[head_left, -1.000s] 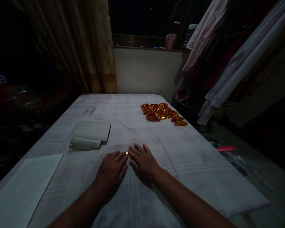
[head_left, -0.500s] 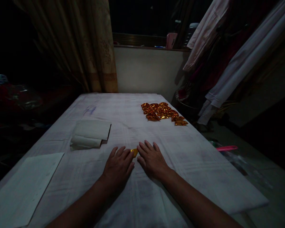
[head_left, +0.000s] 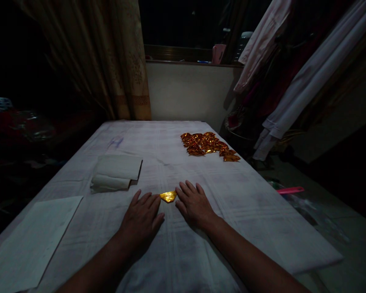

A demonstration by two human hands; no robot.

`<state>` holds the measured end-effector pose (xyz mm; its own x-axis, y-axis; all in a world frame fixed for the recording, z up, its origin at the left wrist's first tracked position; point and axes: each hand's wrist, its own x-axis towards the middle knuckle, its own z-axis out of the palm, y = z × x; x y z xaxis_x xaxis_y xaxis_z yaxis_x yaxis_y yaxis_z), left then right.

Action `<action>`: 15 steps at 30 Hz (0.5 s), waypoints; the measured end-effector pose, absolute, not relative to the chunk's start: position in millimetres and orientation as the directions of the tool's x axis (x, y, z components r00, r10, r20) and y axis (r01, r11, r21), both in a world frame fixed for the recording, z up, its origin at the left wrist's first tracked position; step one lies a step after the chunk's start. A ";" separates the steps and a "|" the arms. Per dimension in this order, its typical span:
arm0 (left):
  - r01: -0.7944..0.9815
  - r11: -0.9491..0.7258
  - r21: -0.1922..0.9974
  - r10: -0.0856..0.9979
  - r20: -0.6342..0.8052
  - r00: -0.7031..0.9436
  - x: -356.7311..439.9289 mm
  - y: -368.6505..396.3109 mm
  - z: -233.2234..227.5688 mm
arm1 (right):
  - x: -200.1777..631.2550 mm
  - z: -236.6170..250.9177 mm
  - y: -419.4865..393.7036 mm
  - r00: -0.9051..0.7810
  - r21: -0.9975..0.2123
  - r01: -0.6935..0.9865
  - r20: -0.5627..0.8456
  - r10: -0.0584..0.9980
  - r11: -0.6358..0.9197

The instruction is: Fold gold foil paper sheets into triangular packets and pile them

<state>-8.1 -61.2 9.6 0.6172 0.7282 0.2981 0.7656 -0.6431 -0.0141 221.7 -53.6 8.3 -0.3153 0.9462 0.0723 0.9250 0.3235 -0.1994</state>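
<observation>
Foil piece (head_left: 168, 197), gold and folded, lies flat on the white cloth (head_left: 232, 211) between both hands. Left hand (head_left: 141, 221) rests palm down, fingers spread, gripping nothing, just beside the piece. Right hand (head_left: 194, 203) rests likewise, forefinger tip at the piece's right edge. Foil pile (head_left: 209, 145) sits well apart, far right.

A dim, underexposed room, lit only by a weak source that seems to sit above and behind the camera. The white cloth on the counter (head_left: 183, 138) catches most of the light, while the corners fall to near black. A gold foil piece (head_left: 168, 196) gives a small glint. Soft shadows edge the forearms. Wide-angle stretch bends the frame's sides; far detail is murky.
</observation>
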 end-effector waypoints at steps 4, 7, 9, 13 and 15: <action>0.771 -0.637 0.016 0.746 0.264 0.611 4.9 -54.3 14.7 | 223.3 8.1 -53.9 -0.323 -0.198 0.920 0.108 0.940 0.338; 0.768 -0.640 0.012 0.742 0.269 0.614 7.1 -53.8 12.7 | 223.4 8.4 -56.3 -0.391 -0.197 0.888 0.153 0.908 0.416; 0.764 -0.645 0.015 0.739 0.270 0.617 5.9 -54.5 9.9 | 222.1 8.7 -58.7 -0.485 -0.198 0.837 0.166 0.859 0.511; 0.774 -0.632 0.045 0.752 0.276 0.599 3.7 -55.3 7.6 | 219.8 7.4 -62.6 -0.554 -0.219 0.786 0.163 0.816 0.578; 0.777 -0.626 0.062 0.763 0.258 0.593 3.7 -55.6 10.1 | 221.6 5.9 -63.7 -0.541 -0.227 0.792 0.172 0.823 0.568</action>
<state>3.7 -55.6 10.1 0.5933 0.7625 0.2581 0.7774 -0.6259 0.0622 221.6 -63.7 5.9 -0.5411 0.8233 0.1717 0.7915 0.5675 -0.2269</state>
